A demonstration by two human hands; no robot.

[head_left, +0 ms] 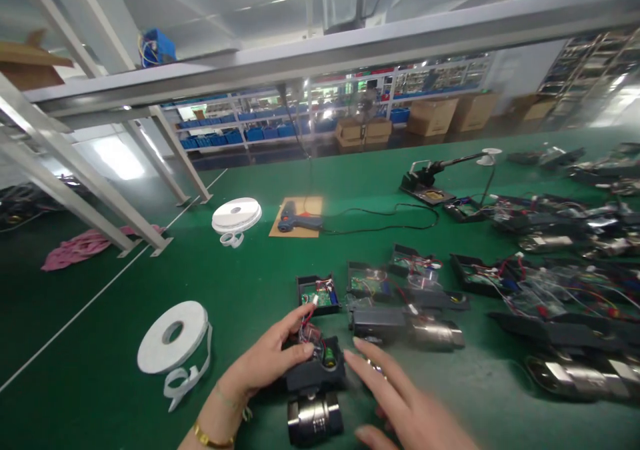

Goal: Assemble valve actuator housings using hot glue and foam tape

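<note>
My left hand [273, 357] grips a black plastic housing [319, 374] with wires and a green part inside; its thumb and fingers press on the left side. A shiny dark metal cylinder [315, 418] sits at the housing's near end. Red wires run from the housing toward a small open black box with a green circuit board [319, 295] just beyond. To the right, my right hand [395, 390], a ring on one finger, has its fingers spread close to the housing's right side. Whether a fingertip touches it, I cannot tell.
Similar black units with metal cylinders [435, 333] and open boxes crowd the right side of the green table. White tape rolls [173, 338] [237, 215] lie to the left. Farther back are a glue gun [300, 222] on cardboard and a soldering iron stand [425, 185]. A metal shelf frame [300, 53] crosses above.
</note>
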